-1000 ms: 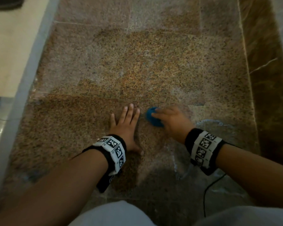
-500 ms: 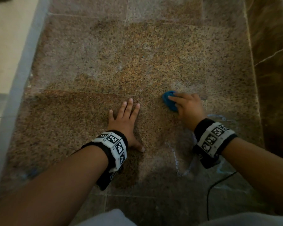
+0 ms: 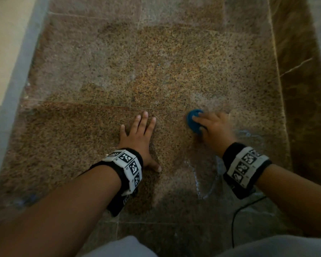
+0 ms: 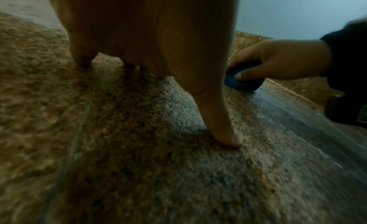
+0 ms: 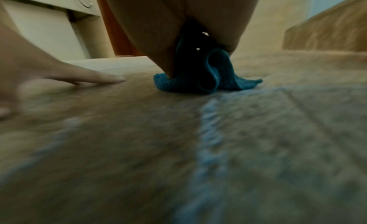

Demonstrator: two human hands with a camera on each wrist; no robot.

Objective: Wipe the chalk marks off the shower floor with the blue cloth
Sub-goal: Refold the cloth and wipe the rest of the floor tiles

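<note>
My right hand grips a bunched blue cloth and presses it onto the speckled brown stone shower floor. In the right wrist view the cloth bulges from under my palm, touching the floor. Pale chalk marks run across the floor near my right wrist, and one chalk line leads back from the cloth. A hazy smear lies just beyond the cloth. My left hand lies flat on the floor with straight, spread fingers, left of the cloth; its thumb presses the stone.
A raised stone kerb borders the floor on the right. A pale grey sill runs along the left side. A thin black cable trails from my right wristband. My knees in light trousers are at the bottom edge.
My right hand has carried the cloth from beside my left fingertips to the right and a little away. The left hand has stayed planted on the floor.
</note>
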